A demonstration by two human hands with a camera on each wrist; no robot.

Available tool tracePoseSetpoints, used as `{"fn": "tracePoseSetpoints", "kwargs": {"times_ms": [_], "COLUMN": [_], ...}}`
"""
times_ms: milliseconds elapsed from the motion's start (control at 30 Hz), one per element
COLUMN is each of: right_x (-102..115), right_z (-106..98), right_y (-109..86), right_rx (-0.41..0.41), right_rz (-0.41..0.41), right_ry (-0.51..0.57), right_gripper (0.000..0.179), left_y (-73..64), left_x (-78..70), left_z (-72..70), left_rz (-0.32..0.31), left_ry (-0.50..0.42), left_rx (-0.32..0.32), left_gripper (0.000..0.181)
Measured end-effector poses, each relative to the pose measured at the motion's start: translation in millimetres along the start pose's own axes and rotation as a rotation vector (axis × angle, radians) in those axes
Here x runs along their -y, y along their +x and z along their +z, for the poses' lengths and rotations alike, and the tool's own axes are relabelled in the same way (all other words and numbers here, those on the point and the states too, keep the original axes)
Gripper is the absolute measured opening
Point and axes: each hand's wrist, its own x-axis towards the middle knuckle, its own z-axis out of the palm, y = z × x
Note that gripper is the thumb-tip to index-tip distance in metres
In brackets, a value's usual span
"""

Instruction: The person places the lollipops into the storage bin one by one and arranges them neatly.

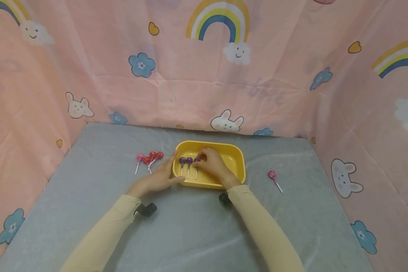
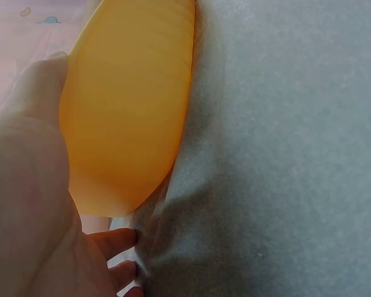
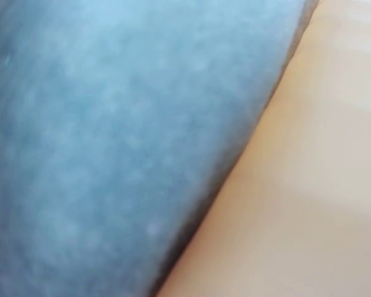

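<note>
A yellow plastic box [image 1: 236, 164] holds three purple lollipops in a row, sticks toward the person. My right hand [image 1: 213, 166] reaches into it over the front wall, thumb and fingertips pinching the head of the rightmost purple lollipop [image 1: 196, 173]. Left of that lie the middle lollipop [image 1: 189, 161] and the leftmost one [image 1: 182, 160]. Around the box's left end, my left hand [image 1: 159, 176] rests with fingers extended along the side and thumb at the front rim. In the left wrist view the thumb lies against the box's outer wall [image 2: 130, 105]. The right wrist view shows only blurred box wall and cloth.
Left of the box, a pink lollipop [image 1: 140, 156] and three red lollipops [image 1: 153, 155] lie close together, near the left hand. Another pink lollipop [image 1: 272, 175] lies to the right. Grey cloth [image 1: 190, 230] covers the table, and a patterned pink curtain [image 1: 176, 94] hangs around it.
</note>
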Motion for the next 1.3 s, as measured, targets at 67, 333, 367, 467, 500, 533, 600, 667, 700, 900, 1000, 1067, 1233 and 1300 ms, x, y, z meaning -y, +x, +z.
{"fn": "tracePoseSetpoints", "kwargs": {"times_ms": [67,333,367,467,500,533,600,667,700,900,1000,1067,1233,1300], "right_x": [-0.1,-0.1,-0.1,0.0,0.0,0.1,0.1,0.3,0.3,0.4,0.2,-0.2,-0.7,-0.6], "right_z": [-0.3,-0.9,-0.7,-0.2,0.1,0.5,1.0,1.4,1.6,1.9,2.0,2.4,2.6,2.4], "right_y": [-0.7,-0.6,-0.4,0.6,1.0,1.2,1.6,1.8,1.8,1.7,2.1,2.4,2.7,2.6], "right_rx": [0.000,0.002,0.002,0.002,0.004,0.006,0.009,0.011,0.012,0.017,0.017,0.016,0.015,0.015], "right_rz": [0.006,-0.005,-0.009,-0.016,-0.015,-0.012,-0.005,0.000,0.004,0.004,-0.005,-0.008,-0.020,-0.020], "right_ry": [0.008,0.005,0.001,-0.008,-0.006,-0.006,-0.008,-0.010,-0.010,-0.009,-0.013,-0.016,-0.022,-0.022], "right_gripper": [0.030,0.029,0.029,0.028,0.028,0.028,0.029,0.029,0.029,0.029,0.029,0.029,0.028,0.029], "left_y": [-0.2,-1.5,-1.7,-1.7,-1.6,-1.4,-1.1,-0.7,-0.5,-0.4,-0.5,-0.9,-1.5,-1.3], "left_x": [-0.2,-2.3,-2.4,-2.2,-2.2,-2.0,-1.8,-1.7,-1.6,-1.5,-1.2,-1.2,-1.6,-1.6], "left_z": [0.0,-0.2,-0.2,0.0,0.0,0.2,0.4,0.5,0.6,1.0,1.2,1.2,0.7,0.7], "left_rz": [0.000,-0.008,-0.012,-0.016,-0.021,-0.025,-0.021,-0.017,-0.019,-0.026,-0.025,-0.026,-0.023,-0.021], "left_ry": [0.001,0.008,0.010,0.008,0.007,0.005,0.003,0.002,0.002,0.000,0.003,0.003,0.000,-0.003], "left_rx": [-0.003,0.001,0.003,0.009,0.011,0.012,0.011,0.008,0.009,0.008,0.005,0.006,0.006,0.005], "left_gripper": [0.107,0.106,0.106,0.107,0.106,0.106,0.106,0.105,0.105,0.105,0.106,0.106,0.107,0.107]}}
